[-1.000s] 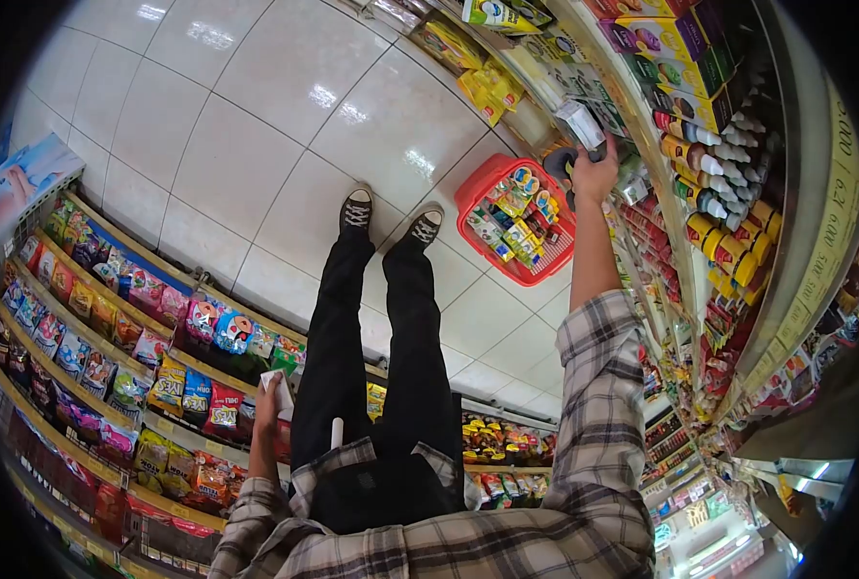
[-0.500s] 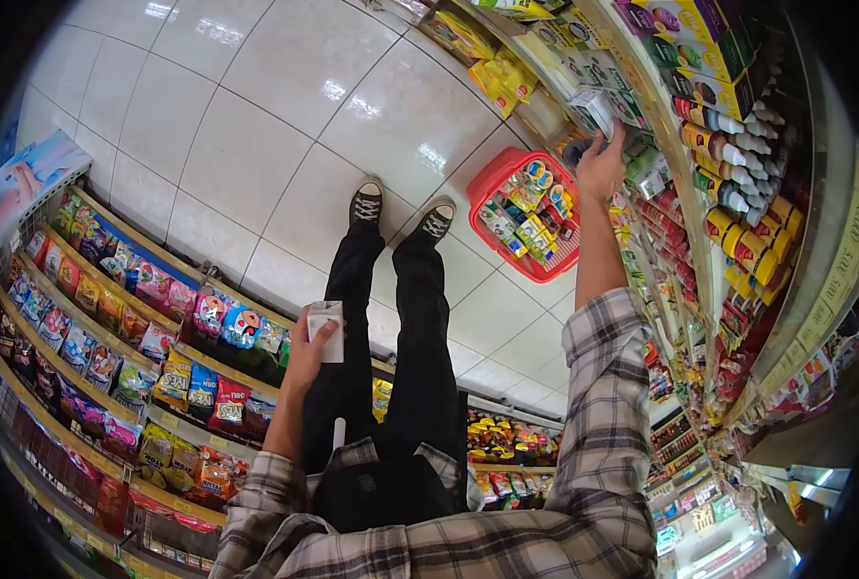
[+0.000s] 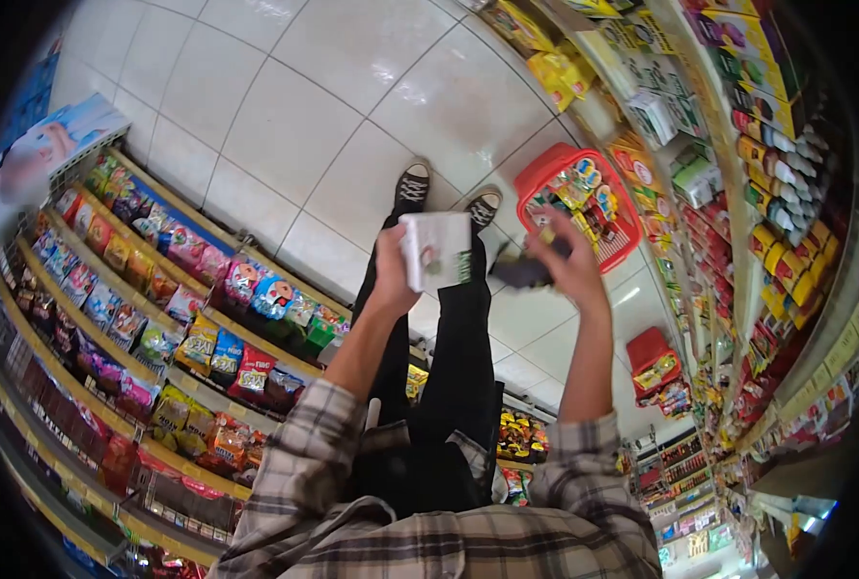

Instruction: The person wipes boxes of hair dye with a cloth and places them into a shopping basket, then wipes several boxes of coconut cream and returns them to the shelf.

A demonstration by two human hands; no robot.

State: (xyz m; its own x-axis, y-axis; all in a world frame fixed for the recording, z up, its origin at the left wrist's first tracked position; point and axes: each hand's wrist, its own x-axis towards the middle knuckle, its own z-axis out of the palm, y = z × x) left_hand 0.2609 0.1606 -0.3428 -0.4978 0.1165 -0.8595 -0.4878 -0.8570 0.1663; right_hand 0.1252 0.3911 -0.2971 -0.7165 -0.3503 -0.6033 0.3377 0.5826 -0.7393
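My left hand [image 3: 394,270] is wrapped round the left edge of a white box [image 3: 436,249] with a green patch near its lower right corner, held up in front of my legs. To the right, my right hand [image 3: 569,261] has its fingers bent round a dark object [image 3: 523,267], blurred and too unclear to name. Beyond that hand a red basket [image 3: 628,256] on the floor holds several small colourful packets.
Curved shelves of snack bags [image 3: 253,370] run along the left. On the right, shelves carry boxes, bottles [image 3: 775,169] and sachets. A second red container [image 3: 653,367] with packets stands below the basket. My shoes [image 3: 412,185] are on the tiled floor [image 3: 294,106].
My right hand has come back from the right shelf, leaving a white box there. My left hand has risen with its box, whose broad side now shows. The whole view has shifted.
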